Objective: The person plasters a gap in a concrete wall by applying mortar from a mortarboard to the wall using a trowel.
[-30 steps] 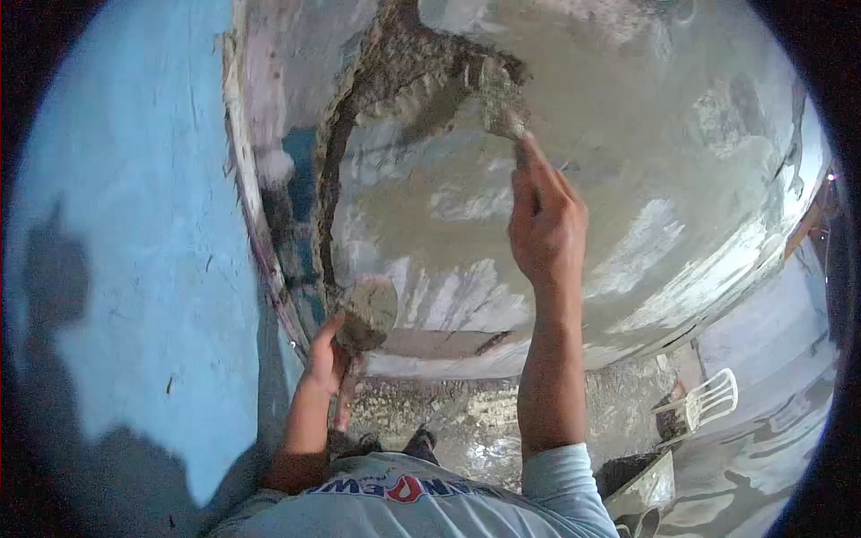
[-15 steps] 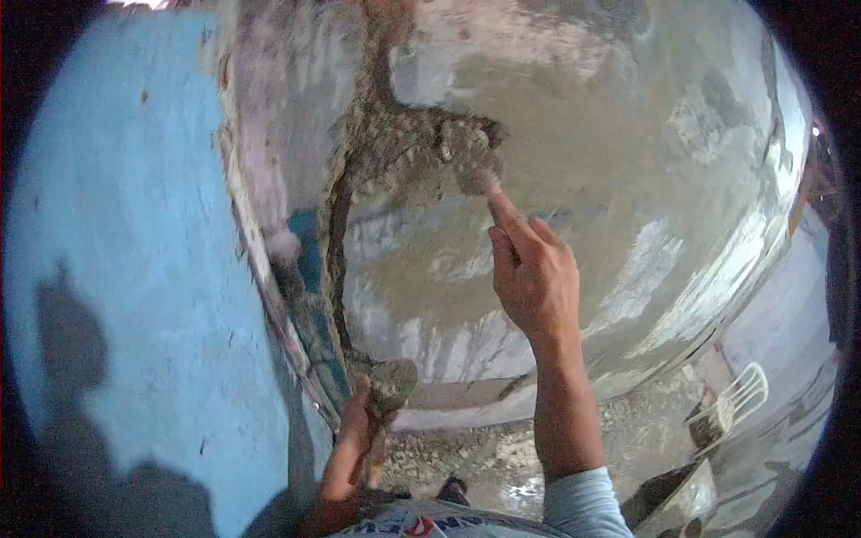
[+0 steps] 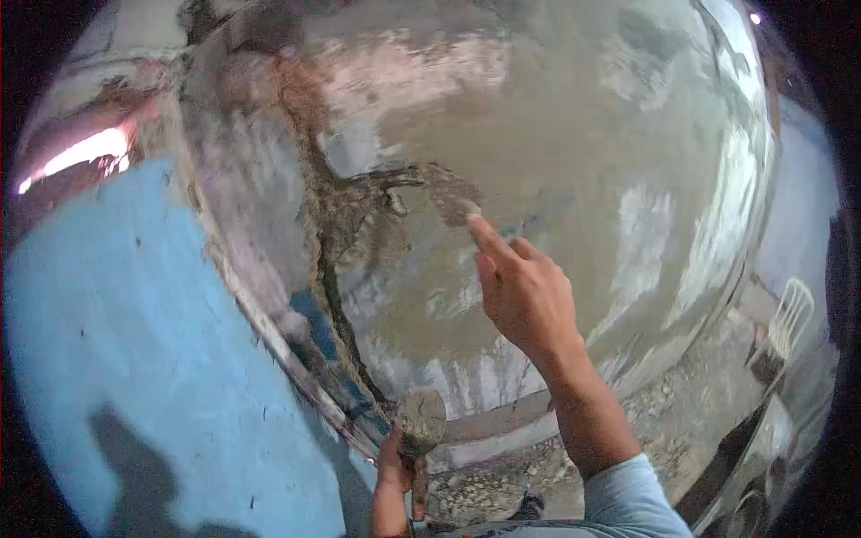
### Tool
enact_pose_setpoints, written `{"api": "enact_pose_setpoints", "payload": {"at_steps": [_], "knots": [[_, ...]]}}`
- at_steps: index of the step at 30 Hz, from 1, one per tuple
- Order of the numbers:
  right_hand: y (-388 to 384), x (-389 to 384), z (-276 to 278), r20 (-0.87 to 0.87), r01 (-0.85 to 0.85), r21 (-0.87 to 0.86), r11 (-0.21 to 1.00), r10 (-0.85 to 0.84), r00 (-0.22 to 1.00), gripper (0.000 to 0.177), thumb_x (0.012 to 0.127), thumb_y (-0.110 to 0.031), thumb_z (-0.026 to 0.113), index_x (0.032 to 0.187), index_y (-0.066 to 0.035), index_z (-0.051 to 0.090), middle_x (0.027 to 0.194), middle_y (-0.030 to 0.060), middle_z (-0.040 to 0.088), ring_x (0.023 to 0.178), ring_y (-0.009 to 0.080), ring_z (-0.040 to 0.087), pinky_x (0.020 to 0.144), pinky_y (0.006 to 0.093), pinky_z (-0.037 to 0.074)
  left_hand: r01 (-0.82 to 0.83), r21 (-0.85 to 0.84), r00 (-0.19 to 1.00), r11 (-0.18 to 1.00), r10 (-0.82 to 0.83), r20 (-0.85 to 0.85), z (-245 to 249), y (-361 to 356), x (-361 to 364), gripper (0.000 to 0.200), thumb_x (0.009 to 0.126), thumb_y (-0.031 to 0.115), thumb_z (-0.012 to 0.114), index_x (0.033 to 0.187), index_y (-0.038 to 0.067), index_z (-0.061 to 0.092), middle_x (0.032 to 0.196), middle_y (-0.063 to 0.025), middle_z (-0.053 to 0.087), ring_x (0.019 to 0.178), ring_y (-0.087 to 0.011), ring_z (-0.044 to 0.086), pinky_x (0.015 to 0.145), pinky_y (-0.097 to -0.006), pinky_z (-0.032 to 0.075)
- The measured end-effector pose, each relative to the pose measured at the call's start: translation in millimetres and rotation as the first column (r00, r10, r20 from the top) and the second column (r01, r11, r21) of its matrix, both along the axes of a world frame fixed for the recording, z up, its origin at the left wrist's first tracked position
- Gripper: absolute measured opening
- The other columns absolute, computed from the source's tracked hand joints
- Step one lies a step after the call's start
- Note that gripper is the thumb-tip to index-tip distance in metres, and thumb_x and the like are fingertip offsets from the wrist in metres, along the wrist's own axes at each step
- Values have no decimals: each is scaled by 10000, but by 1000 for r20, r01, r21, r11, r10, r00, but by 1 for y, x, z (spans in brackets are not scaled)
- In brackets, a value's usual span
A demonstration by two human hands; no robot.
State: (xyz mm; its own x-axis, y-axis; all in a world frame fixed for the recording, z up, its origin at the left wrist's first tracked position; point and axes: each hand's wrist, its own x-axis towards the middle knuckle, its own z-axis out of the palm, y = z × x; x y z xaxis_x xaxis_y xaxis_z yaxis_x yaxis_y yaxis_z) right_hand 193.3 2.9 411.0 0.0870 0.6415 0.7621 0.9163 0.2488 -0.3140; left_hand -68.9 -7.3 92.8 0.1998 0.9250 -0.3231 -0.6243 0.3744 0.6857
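My right hand (image 3: 520,291) is raised against a grey plastered wall (image 3: 574,143). Its fingers grip a small trowel (image 3: 456,208) whose mortar-covered blade presses on the wall beside a rough, crumbling crack (image 3: 345,224). The forefinger lies stretched along the tool. Low down, my left hand (image 3: 395,471) holds a round lump of wet mortar on a small board or float (image 3: 421,421), close to the wall's foot.
A blue painted wall (image 3: 152,359) meets the grey one at a corner on the left. A white plastic chair (image 3: 789,318) stands at the right. Rubble and gravel (image 3: 484,489) cover the floor by my feet. A bright light (image 3: 81,152) glows upper left.
The view has tilted upward. My right hand and trowel slid left along the crack, spreading mortar. My left hand with its mortar load dropped lower in the frame.
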Motion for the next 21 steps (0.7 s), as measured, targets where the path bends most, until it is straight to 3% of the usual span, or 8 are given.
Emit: {"api": "enact_pose_setpoints", "payload": {"at_steps": [2, 5, 9, 10, 14, 17, 21], "knots": [[14, 12, 4, 28, 4, -62, 998, -3, 1000, 447, 1002, -204, 546, 1449, -214, 520, 940, 207, 668, 782, 425, 705, 653, 537, 565, 85, 33, 996, 996, -85, 15, -1, 0, -1, 605, 929, 487, 722, 1332, 72, 546, 1032, -78, 657, 680, -231, 635, 515, -395, 488], [22, 23, -12, 30, 2, -72, 997, 0, 1000, 437, 1001, -197, 519, 1438, -176, 514, 879, 234, 667, 776, 446, 702, 645, 550, 566, -57, 3, 992, 998, 57, -111, 5, -4, 9, 626, 938, 506, 701, 1367, 81, 535, 1034, -76, 666, 704, -226, 634, 504, -381, 481], [-5, 19, -4, -37, -57, -186, 981, 51, 998, 403, 1010, -215, 511, 1409, -163, 525, 825, 244, 671, 775, 459, 697, 648, 572, 554, 38, 31, 999, 999, -37, -16, 4, 0, 7, 553, 967, 473, 670, 1337, 81, 548, 1056, -86, 665, 728, -211, 619, 494, -360, 450], [-10, 19, 1, -60, -79, -206, 975, 68, 996, 395, 1012, -221, 509, 1403, -161, 526, 815, 247, 673, 773, 461, 696, 650, 577, 550, 30, 38, 990, 999, -25, -139, 7, -1, 8, 613, 940, 535, 681, 1340, 86, 563, 1072, -96, 677, 746, -244, 647, 550, -380, 503], [26, 10, -15, -58, -93, 84, 992, 98, 994, 345, 1033, -248, 489, 1364, -170, 549, 812, 281, 674, 777, 485, 679, 664, 588, 536, 10, 25, 995, 1000, -8, -96, 12, -5, 17, 624, 933, 521, 692, 1360, 89, 550, 1155, -104, 674, 739, -242, 642, 541, -376, 516], [36, 17, -36, -123, -196, 17, 981, 196, 973, 340, 1035, -242, 475, 1354, -154, 553, 795, 290, 667, 771, 497, 672, 671, 593, 537, -24, -5, 994, 1000, 23, -111, 12, -10, 24, 484, 980, 470, 652, 1246, 71, 585, 1016, -72, 663, 766, -205, 624, 525, -347, 454], [13, 16, -33, -135, -203, -29, 979, 198, 971, 343, 1030, -234, 473, 1348, -131, 547, 778, 283, 666, 752, 503, 667, 672, 605, 530, -9, -34, 990, 999, 4, -138, 9, -11, 26, 444, 978, 465, 658, 1199, 83, 610, 898, -41, 664, 671, -197, 609, 558, -367, 476]]}}
